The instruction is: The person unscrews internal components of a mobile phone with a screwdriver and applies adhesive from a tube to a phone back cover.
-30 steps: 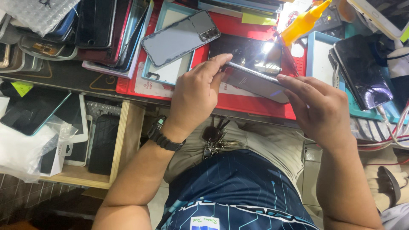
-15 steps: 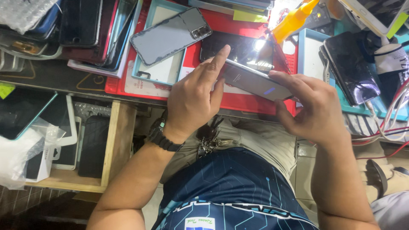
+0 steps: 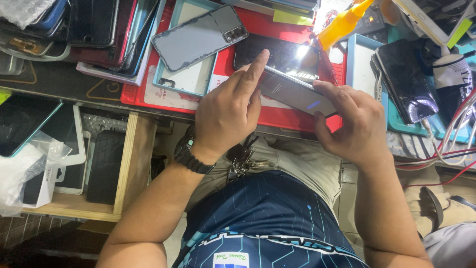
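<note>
Both my hands hold a dark grey smartphone [image 3: 296,92] just above the red work mat [image 3: 277,116]. My left hand [image 3: 228,114], with a black wristwatch, grips the phone's left end, index finger stretched along its top edge. My right hand [image 3: 354,124] grips the phone's right end, thumb and forefinger pinching it. Under the phone a black phone [image 3: 285,54] with a glossy screen lies on the mat. A grey phone back [image 3: 198,37] rests on a pale blue frame at the upper left of the mat.
A yellow squeeze bottle [image 3: 342,22] stands behind the mat. A cracked black phone [image 3: 406,82] lies on a teal tray at right, beside red and white cables [image 3: 446,149]. Stacked phones fill the top left. An open wooden drawer [image 3: 126,164] holds phones and cases at left.
The view has shifted slightly. My left index finger has stretched further along the phone's top edge, and my right hand has closed more firmly on its right end.
</note>
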